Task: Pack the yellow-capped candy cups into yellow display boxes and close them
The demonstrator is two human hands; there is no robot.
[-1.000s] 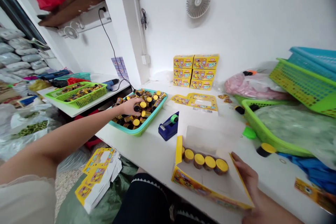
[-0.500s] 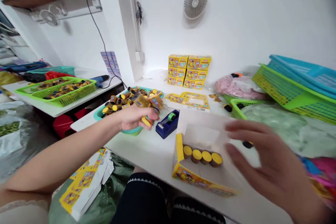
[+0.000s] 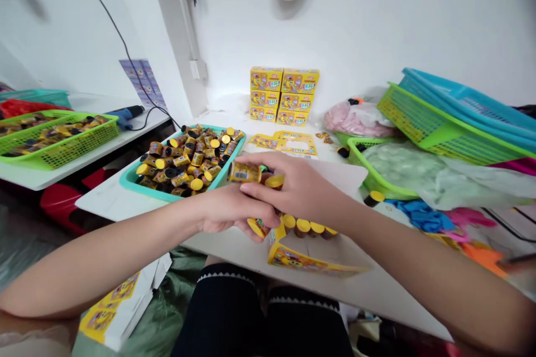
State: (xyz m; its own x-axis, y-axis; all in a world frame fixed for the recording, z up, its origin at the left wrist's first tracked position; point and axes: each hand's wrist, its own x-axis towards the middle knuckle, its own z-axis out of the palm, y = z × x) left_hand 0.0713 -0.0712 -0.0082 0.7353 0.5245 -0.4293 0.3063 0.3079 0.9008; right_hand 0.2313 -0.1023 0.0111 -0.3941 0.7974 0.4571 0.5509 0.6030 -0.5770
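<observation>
My left hand (image 3: 234,209) is closed around several small yellow-lidded jars (image 3: 257,227), left of the open box. Over it lies my right hand (image 3: 288,181), its fingers closed on a jar (image 3: 245,172) among those held. Another yellow lid (image 3: 274,181) shows beneath the right palm. Just below the hands, the open yellow box (image 3: 314,261) holds a row of upright jars (image 3: 302,227) with yellow lids. A teal basket (image 3: 128,178) full of loose jars stands at the left. The tape dispenser is mostly hidden behind my hands.
Stacked yellow boxes (image 3: 285,95) stand against the wall, with a flat carton (image 3: 295,144) before them. Green and blue baskets (image 3: 444,122) and plastic bags (image 3: 419,170) crowd the right. Folded cartons (image 3: 121,307) lie below the table edge at lower left.
My right hand has moved left from beside the box and met my left hand at the jars, its fingers closing. The view has shifted right and down.
</observation>
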